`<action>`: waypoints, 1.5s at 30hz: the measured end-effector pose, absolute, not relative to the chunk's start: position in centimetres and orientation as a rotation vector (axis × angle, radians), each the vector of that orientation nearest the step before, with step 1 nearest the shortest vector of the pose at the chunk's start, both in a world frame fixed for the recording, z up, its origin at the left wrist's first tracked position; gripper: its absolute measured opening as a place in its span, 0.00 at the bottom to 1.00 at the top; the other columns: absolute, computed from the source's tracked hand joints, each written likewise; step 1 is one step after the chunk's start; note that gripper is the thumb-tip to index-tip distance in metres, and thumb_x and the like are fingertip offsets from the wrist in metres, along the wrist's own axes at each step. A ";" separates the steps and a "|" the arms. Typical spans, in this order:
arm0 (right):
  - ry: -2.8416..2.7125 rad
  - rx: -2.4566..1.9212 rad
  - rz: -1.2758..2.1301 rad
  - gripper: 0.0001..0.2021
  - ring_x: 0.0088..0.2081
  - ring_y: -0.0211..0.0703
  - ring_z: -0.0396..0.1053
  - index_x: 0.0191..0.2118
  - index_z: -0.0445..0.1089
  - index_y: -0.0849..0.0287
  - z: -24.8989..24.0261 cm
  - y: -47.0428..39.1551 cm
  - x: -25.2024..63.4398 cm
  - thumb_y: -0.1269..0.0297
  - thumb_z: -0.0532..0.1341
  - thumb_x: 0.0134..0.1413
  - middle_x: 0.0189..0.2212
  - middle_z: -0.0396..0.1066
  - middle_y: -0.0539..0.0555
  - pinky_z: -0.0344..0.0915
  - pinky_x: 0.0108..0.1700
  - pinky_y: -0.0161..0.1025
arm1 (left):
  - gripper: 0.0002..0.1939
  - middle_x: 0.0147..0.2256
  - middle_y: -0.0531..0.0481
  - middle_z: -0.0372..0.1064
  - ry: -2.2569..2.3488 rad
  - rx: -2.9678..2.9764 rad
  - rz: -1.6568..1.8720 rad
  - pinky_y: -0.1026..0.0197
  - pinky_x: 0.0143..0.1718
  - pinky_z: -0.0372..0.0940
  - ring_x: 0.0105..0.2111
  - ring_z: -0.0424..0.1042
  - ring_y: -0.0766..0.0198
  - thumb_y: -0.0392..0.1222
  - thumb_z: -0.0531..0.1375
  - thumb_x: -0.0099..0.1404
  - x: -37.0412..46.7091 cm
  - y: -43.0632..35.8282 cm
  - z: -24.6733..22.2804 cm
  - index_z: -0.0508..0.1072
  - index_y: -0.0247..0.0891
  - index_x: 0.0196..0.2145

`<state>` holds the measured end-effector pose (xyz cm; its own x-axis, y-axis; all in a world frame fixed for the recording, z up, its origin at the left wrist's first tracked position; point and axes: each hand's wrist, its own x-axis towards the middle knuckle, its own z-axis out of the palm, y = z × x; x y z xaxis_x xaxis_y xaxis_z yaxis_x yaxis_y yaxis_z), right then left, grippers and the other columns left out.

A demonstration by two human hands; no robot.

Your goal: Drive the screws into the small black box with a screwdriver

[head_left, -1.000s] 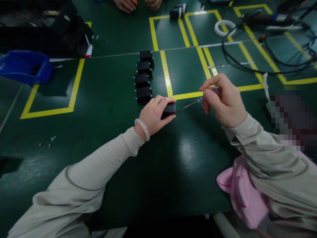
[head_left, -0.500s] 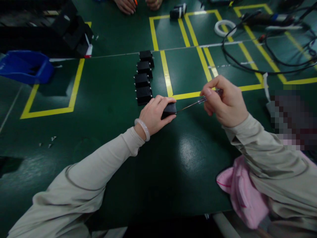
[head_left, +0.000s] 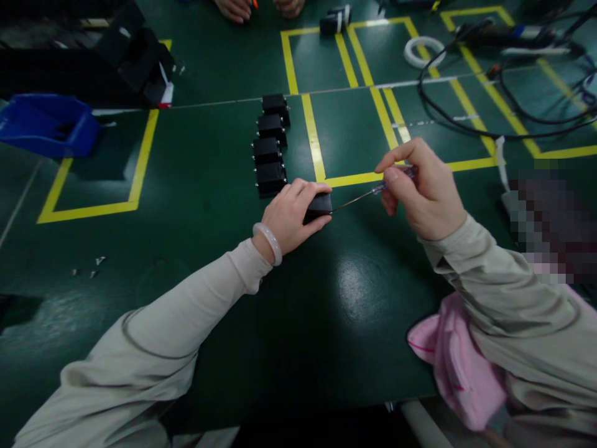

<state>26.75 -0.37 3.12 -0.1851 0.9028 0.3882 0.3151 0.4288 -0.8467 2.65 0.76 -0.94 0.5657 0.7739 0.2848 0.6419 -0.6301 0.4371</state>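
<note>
My left hand [head_left: 295, 213] wraps round a small black block [head_left: 319, 204] and holds it on the green tabletop; part of the block is hidden under the fingers. In my right hand [head_left: 424, 190] is a screwdriver [head_left: 358, 198] with a see-through handle, held between thumb and fingers. Its thin shaft slants down to the left, and the tip meets the block's right side. Just beyond my left hand, several similar black blocks [head_left: 270, 178] stand in a row, with small shiny screw-like ends on their sides.
Loose screws [head_left: 94, 274] lie at the left, and a blue bin [head_left: 49, 124] stands behind them. Yellow tape [head_left: 313, 137] marks the table. A white tape roll [head_left: 424, 52] and black cable [head_left: 448, 115] lie far right. Another person's hands [head_left: 237, 9] show at the top. Pink cloth [head_left: 459, 361] hangs near my right arm.
My right index finger has lifted and stretched out a little along the screwdriver. The left hand, the block and the screwdriver tip keep their places.
</note>
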 end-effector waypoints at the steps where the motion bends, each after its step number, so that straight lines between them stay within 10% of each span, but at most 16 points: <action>1: -1.732 -1.064 0.771 0.14 0.15 0.32 0.59 0.35 0.66 0.53 3.1 -0.4 26.8 0.49 0.59 0.66 0.15 0.57 0.42 0.55 0.18 0.35 | 0.22 0.51 0.41 0.68 1.170 2.516 0.661 0.48 0.55 0.67 0.51 0.70 0.52 0.43 0.63 0.68 2.7 0.8 -0.9 0.67 0.36 0.57; 45: -1.713 -1.070 0.797 0.17 0.12 0.31 0.56 0.31 0.64 0.53 3.1 -0.2 26.7 0.47 0.59 0.65 0.12 0.54 0.41 0.50 0.14 0.35 | 0.21 0.51 0.42 0.68 1.182 2.503 0.642 0.47 0.55 0.66 0.52 0.69 0.52 0.43 0.63 0.68 2.7 0.7 -0.8 0.66 0.37 0.56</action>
<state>26.70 -0.24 3.09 -0.1844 0.9114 0.3678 0.3058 0.4089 -0.8598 2.71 0.65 -0.76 0.5615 0.7834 0.2664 0.6498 -0.6168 0.4442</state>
